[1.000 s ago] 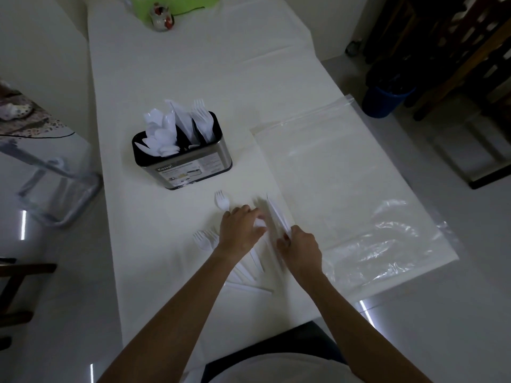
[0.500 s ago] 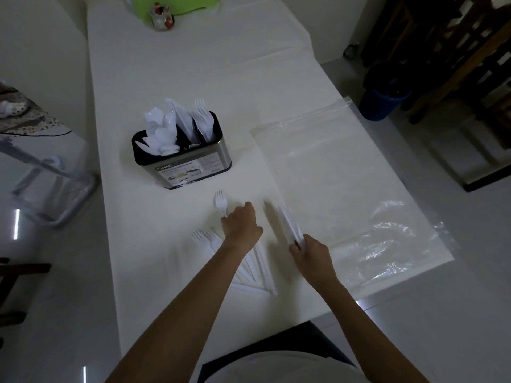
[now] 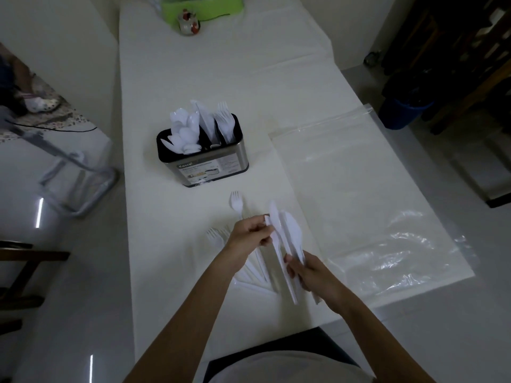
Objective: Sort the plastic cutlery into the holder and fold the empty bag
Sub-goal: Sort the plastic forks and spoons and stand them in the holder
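A steel cutlery holder [image 3: 210, 167] stands mid-table with white spoons, knives and forks upright in its compartments. My right hand [image 3: 309, 272] grips a bundle of white plastic knives [image 3: 287, 233] by their handles, lifted off the table. My left hand [image 3: 250, 233] pinches the top of that bundle. Loose white forks [image 3: 236, 203] lie on the cloth in front of the holder and under my left wrist. The empty clear plastic bag [image 3: 373, 194] lies flat on the right side of the table.
A white cloth [image 3: 221, 78] covers the long table. A small ceramic figure [image 3: 188, 23] and a green object [image 3: 201, 5] sit at the far end. A blue bin [image 3: 403, 111] and dark wooden furniture stand on the floor to the right, a metal frame to the left.
My right hand has raised the knife bundle off the table. My left hand left the loose cutlery and moved right to take hold of the bundle's upper part.
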Action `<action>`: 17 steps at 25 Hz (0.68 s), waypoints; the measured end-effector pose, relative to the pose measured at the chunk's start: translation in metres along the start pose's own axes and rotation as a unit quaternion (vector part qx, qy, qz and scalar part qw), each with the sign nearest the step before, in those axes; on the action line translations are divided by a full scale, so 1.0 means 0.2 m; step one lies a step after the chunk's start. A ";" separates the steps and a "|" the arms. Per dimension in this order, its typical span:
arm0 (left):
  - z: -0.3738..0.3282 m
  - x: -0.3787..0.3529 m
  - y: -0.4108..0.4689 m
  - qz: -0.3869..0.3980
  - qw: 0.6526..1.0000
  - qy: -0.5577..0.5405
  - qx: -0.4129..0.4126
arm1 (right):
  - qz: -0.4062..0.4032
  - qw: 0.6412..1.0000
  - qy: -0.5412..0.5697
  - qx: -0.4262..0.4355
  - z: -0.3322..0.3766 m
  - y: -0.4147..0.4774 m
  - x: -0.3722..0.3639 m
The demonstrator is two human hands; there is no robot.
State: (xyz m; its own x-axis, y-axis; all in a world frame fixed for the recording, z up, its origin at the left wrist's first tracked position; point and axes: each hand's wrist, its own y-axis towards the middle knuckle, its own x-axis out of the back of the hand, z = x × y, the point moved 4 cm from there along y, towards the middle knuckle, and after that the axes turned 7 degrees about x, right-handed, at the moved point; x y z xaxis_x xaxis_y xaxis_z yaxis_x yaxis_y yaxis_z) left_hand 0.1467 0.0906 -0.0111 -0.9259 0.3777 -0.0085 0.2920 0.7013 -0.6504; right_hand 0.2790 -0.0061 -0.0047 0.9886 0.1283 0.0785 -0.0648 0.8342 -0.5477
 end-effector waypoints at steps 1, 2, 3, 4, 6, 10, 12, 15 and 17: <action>0.01 0.01 -0.01 0.010 1.000 0.016 -0.007 | 0.017 1.000 0.004 -0.006 0.00 -0.01 0.00; 0.02 0.02 -0.03 0.017 1.000 0.019 -0.011 | 0.036 0.999 0.015 -0.015 -0.01 -0.02 0.00; 0.03 0.02 -0.04 0.022 0.999 0.020 -0.013 | 0.056 0.998 0.031 -0.024 -0.01 -0.03 0.00; 0.03 0.02 -0.05 0.026 1.000 0.006 -0.014 | 0.075 0.996 0.043 -0.032 -0.02 -0.03 0.00; 0.03 0.03 -0.07 0.025 0.999 -0.018 -0.016 | 0.101 0.993 0.039 -0.051 -0.03 -0.02 -0.01; -0.01 0.04 -0.08 -0.024 0.999 0.011 -0.044 | 0.131 0.990 0.022 -0.049 0.02 -0.01 -0.03; -0.03 0.05 -0.09 -0.047 0.997 0.004 -0.054 | 0.128 0.992 -0.005 -0.022 0.06 -0.01 -0.03; -0.07 0.08 -0.09 -0.064 0.996 0.003 -0.070 | 0.125 0.988 0.087 -0.006 0.10 -0.01 -0.07; -0.11 0.09 -0.10 -0.049 0.994 0.001 -0.101 | 0.135 0.974 0.182 -0.012 0.13 0.00 -0.10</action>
State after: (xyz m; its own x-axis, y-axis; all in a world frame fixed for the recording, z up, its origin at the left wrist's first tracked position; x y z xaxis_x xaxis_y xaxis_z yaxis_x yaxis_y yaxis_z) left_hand 0.1296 0.0965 0.0178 -0.9519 0.3026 0.0484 0.2430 0.8417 -0.4822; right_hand 0.2554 0.0046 0.0152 0.9192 0.1393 -0.3683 -0.3299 0.7829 -0.5274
